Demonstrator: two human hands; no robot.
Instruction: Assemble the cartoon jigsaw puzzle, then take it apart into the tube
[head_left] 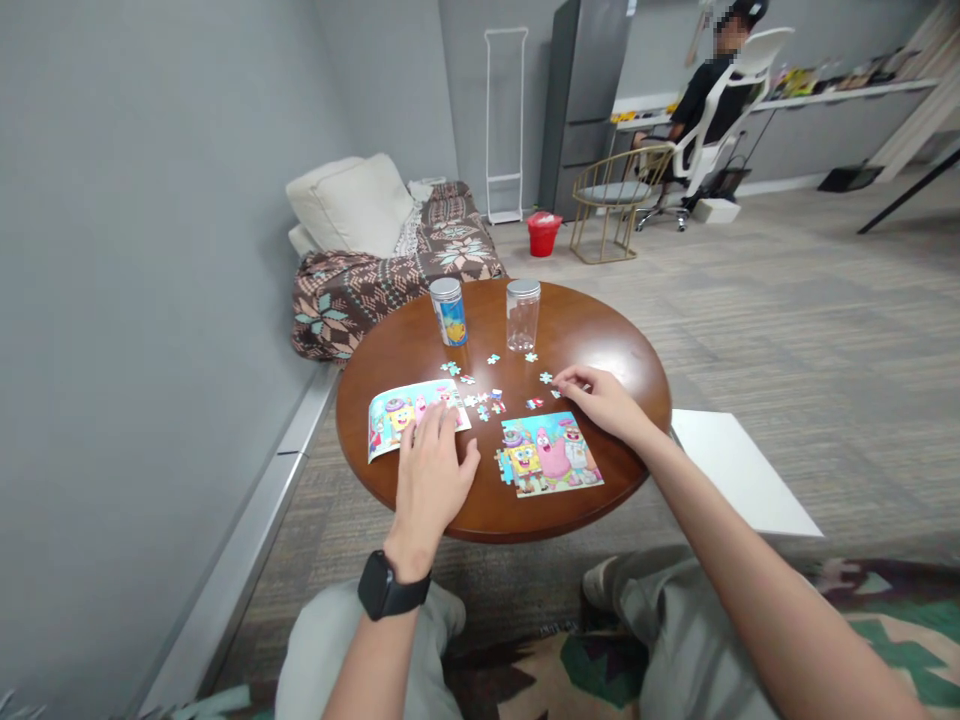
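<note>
My left hand (433, 468) lies open, fingers stretched over a curved sheet (382, 425) printed with the cartoon picture. Beside it, toward the right, is a mostly joined jigsaw puzzle (555, 455) of the same picture, with a ragged left edge. My right hand (600, 400) reaches over the table above the puzzle's upper right corner. Its fingertips are pinched at a small jigsaw piece (556, 393), partly hidden by them. Another loose piece (546, 378) lies just beyond those fingertips. Several more pieces (484, 402) are scattered between the sheet and the puzzle.
On the round wooden table (480, 525) stand a labelled jar (450, 315) and a clear jar (523, 318), both silver-lidded. A covered couch (457, 245) is behind. A white board (739, 470) lies low at right. Farther back are a red bin (543, 236) and a seated person (701, 95).
</note>
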